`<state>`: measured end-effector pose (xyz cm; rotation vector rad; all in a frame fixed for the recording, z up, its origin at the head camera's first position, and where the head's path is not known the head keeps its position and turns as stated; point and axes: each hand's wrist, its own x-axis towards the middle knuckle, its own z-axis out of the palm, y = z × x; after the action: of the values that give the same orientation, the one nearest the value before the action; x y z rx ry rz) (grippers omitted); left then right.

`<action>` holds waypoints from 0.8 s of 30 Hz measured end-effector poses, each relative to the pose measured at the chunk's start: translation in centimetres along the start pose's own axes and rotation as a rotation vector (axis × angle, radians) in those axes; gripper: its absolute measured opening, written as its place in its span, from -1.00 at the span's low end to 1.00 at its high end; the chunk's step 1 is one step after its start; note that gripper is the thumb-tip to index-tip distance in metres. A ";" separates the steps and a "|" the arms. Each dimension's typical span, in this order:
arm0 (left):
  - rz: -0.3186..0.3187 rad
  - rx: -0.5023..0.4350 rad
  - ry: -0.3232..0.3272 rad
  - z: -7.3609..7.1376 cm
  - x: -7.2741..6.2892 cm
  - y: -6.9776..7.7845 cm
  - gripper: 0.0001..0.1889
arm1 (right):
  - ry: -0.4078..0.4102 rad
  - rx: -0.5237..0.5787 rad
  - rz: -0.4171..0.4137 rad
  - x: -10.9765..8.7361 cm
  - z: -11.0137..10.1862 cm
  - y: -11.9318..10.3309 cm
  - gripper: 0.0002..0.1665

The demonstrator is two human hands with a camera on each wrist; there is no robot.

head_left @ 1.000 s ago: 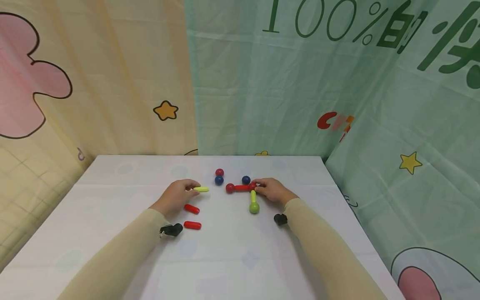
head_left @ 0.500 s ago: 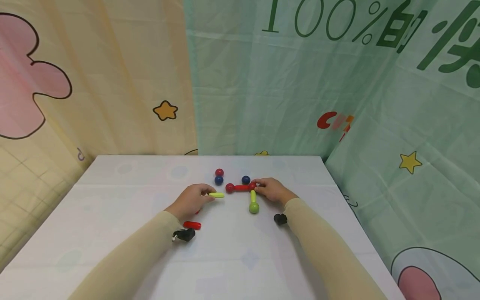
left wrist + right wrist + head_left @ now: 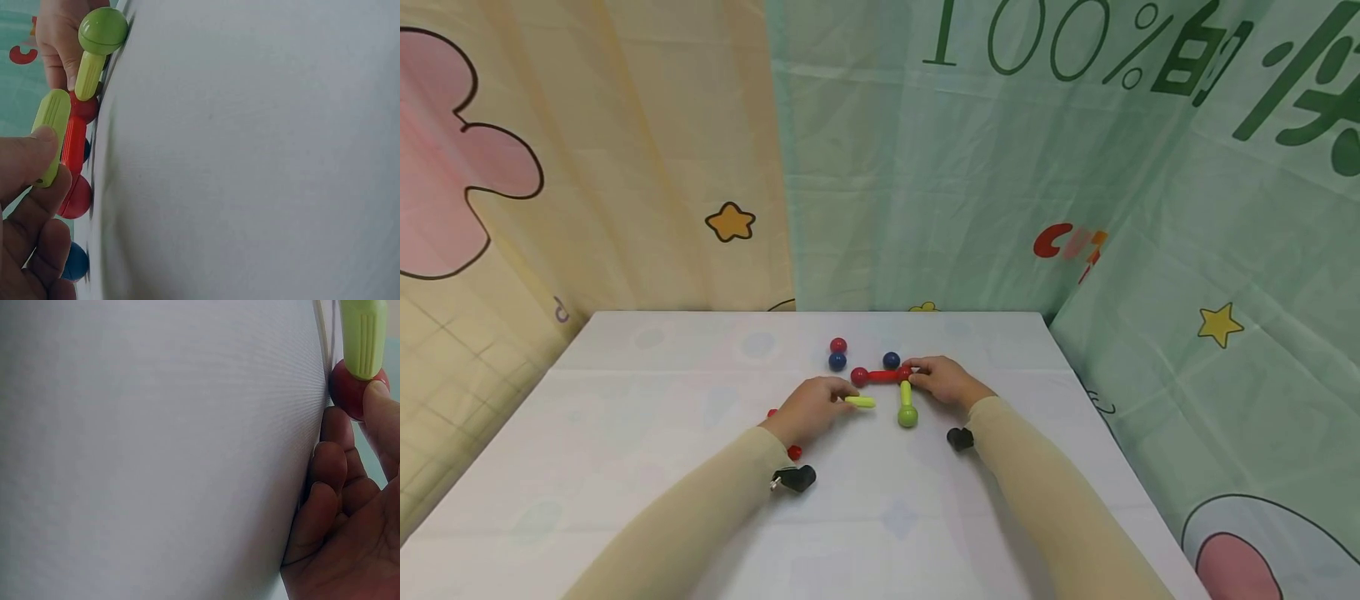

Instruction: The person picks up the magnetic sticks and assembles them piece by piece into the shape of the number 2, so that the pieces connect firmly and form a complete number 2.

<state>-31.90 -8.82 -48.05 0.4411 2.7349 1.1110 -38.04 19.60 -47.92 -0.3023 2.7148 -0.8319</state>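
Between thumb and fingers my left hand (image 3: 811, 408) pinches a yellow-green rod (image 3: 52, 134), which points right toward a joined toy piece. That piece has a red rod (image 3: 883, 377) linking two red balls, the left ball (image 3: 860, 377) and the right ball (image 3: 351, 394). From the right ball a second yellow-green rod (image 3: 906, 392) runs toward me and ends in a green ball (image 3: 907, 416). My right hand (image 3: 950, 381) grips the right red ball, thumb on its near side in the right wrist view.
Behind the joined piece lie a blue ball (image 3: 891, 360), another blue ball (image 3: 837, 362) and a loose red ball (image 3: 838, 345). A loose red rod (image 3: 794, 452) is partly hidden under my left wrist, with a bit of another red rod (image 3: 772, 412) beside the hand. Curtains border the white table (image 3: 880, 533).
My left hand has moved right and a little nearer to me with the yellow-green rod, now covering parts of the loose red rods. The right hand and the joined piece have stayed put.
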 end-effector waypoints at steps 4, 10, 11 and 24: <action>-0.006 -0.022 -0.014 0.6 0.0 0.5 -0.82 | 0.000 0.000 0.002 0.1 0.0 0.0 -0.53; 0.020 -0.023 -0.020 1.4 0.2 0.8 -0.82 | 0.003 -0.007 0.008 0.0 0.1 0.0 -0.52; 0.026 -0.020 -0.019 1.5 0.2 0.9 -0.82 | 0.002 -0.009 0.008 0.0 0.0 -0.1 -0.52; 0.030 -0.018 -0.041 2.6 0.3 1.8 -0.80 | -0.003 -0.024 -0.002 -0.1 0.0 -0.2 -0.53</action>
<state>-31.13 -5.84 -48.64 0.4984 2.6892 1.1206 -37.95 19.49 -47.75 -0.3115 2.7236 -0.7987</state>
